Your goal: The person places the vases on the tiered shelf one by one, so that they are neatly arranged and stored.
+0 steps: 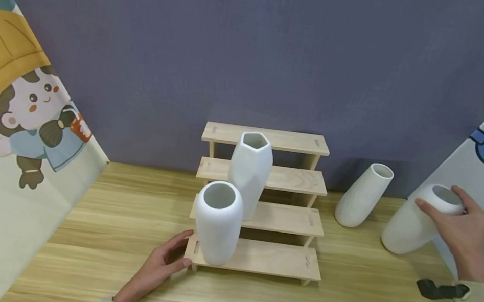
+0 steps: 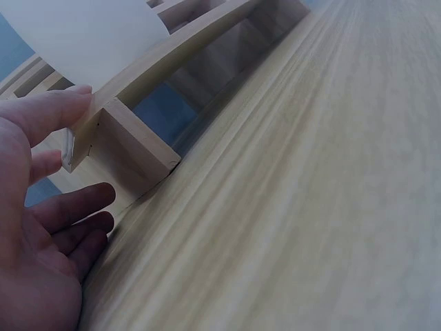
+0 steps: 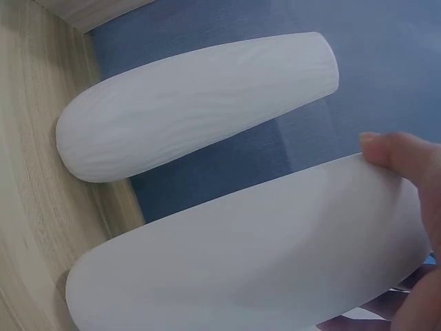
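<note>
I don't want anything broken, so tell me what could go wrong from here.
The right hand grips the far-right vase near its top; swung left, it might knock over the slim textured vase beside it. The left hand is at the left end of the stepped wooden stand; a push there could jolt it and perhaps topple the faceted vase or the rounded vase on it.

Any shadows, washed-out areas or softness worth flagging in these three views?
Head: fairly even light, soft shadow on the wall behind the slim vase; left wrist: front vase looks washed out, tabletop grain soft toward the lower right; right wrist: gripped vase darkens near the right hand, but the slim vase's ripples are visible.
</note>
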`<state>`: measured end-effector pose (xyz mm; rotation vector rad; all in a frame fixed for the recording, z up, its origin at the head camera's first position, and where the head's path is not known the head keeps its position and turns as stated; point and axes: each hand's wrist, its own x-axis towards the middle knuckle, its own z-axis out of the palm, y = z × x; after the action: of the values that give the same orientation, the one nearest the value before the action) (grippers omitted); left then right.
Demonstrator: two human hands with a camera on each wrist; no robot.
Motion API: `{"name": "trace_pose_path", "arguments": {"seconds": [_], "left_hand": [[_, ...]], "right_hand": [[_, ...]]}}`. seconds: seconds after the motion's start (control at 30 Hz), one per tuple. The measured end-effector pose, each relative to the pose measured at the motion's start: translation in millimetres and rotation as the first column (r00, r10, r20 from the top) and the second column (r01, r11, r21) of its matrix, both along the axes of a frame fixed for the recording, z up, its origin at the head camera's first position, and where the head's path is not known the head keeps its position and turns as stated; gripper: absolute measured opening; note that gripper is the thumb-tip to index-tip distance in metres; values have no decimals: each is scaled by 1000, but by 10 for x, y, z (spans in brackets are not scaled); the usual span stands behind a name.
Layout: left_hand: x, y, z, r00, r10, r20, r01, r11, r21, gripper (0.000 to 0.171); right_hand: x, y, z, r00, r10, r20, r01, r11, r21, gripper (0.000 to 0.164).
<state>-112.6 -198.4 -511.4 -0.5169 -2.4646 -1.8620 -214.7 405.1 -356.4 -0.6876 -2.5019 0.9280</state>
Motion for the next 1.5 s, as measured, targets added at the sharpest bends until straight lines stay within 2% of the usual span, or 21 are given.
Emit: {"name": "trace_pose_path", "arguments": {"seconds": [0.43,0.8,1.23,1.3,1.5], "left_hand": [[16,-14,-26,1000,5,8,-5,1000,-7,57],[8,-21,-14,999,27,34,-27,999,-22,58],[-11,-11,4,1000,17,23,-17,1000,-23,58],[-14,-9,3,999,19,26,-18,999,-28,58],[-23,-7,-8,1000,18,19,-18,999,-26,58]], "right_hand": [[187,-46,87,1000,2,7,-2,1000,28,88],[352,-60,105,997,8,-82,-3,998,62,84],[517,-83,117,994,38,-107,-28,995,91,83],[541,-103,133,995,28,-97,-20,996,85,83],[626,-172,187,998,45,53,-43,998,-35,93]]}}
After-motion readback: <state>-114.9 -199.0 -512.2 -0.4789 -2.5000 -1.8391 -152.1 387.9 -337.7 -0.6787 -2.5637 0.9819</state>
